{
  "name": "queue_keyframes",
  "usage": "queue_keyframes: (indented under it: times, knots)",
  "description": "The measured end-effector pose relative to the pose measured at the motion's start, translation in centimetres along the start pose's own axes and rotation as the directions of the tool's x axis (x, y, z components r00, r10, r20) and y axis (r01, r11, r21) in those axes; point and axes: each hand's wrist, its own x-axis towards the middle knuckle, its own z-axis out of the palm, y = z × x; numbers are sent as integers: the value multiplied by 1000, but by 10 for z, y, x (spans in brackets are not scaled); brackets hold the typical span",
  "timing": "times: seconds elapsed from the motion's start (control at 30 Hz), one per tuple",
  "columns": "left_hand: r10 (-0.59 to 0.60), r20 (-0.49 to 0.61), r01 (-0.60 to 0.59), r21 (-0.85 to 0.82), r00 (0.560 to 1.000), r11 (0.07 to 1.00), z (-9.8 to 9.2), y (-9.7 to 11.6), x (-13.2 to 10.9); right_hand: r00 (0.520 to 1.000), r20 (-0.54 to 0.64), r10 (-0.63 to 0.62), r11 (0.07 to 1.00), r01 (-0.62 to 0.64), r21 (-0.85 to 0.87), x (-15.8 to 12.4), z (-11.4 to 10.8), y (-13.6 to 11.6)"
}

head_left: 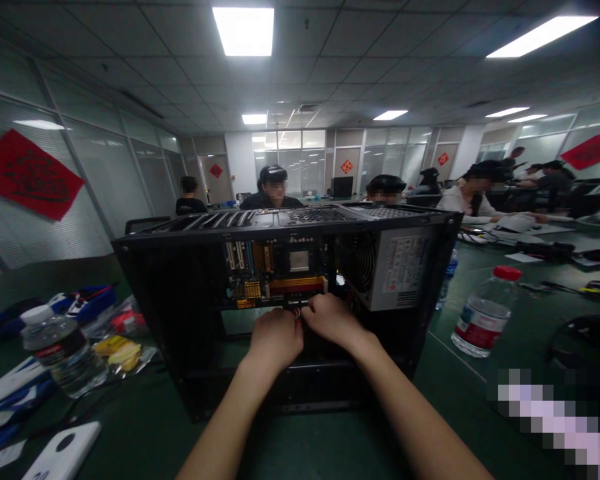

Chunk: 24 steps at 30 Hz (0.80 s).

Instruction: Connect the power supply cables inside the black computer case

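Observation:
A black computer case (pixel 305 233) stands open towards me on the table, its motherboard (pixel 250 291) showing inside. My left hand (pixel 279 339) reaches into the case at the board's lower edge, with its fingers closed. Right beside it, my right hand (pixel 333 321) is closed too, and the fingertips of both hands nearly meet. Between them a short bit of thin coloured wires (pixel 298 312) shows; the fingers hide the rest. The power supply (pixel 400 270) sits at the upper right in the case, above my right hand.
A red-capped bottle (pixel 485 313) stands right of the case, and a white-capped bottle (pixel 63 350) left of it. Near the latter lie a yellow snack packet (pixel 123 352) and a white phone-like slab (pixel 63 453). Several people sit at tables beyond.

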Motion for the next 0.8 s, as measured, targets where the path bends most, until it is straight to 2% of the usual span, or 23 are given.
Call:
queue_keyframes:
  times: [0.2, 0.33, 0.47, 0.6, 0.7, 0.8]
  knots:
    - [68, 10, -68, -27, 998, 997, -3, 4, -4, 977, -135, -167, 985, 172, 26, -3, -6, -6]
    - [35, -11, -35, 11, 999, 999, -2, 1, -4, 963, -115, -245, 969, 247, -1, -4, -5, -6]
    - [-12, -49, 15, 75, 999, 997, -2, -5, -3, 950, 15, -312, 944, 308, 122, -6, 0, -4]
    - [1, -24, 0, 39, 1000, 999, 0, -9, -1, 929, 193, -315, 938, 274, 214, -8, 6, 1]
    - [45, -49, -46, -19, 998, 999, 3, -9, 1, 879, 393, -270, 963, 247, 110, -10, 10, 2]
    - [106, -57, -110, -72, 993, 991, 5, -8, 3, 826, 545, -144, 970, 227, -89, -12, 12, 0]
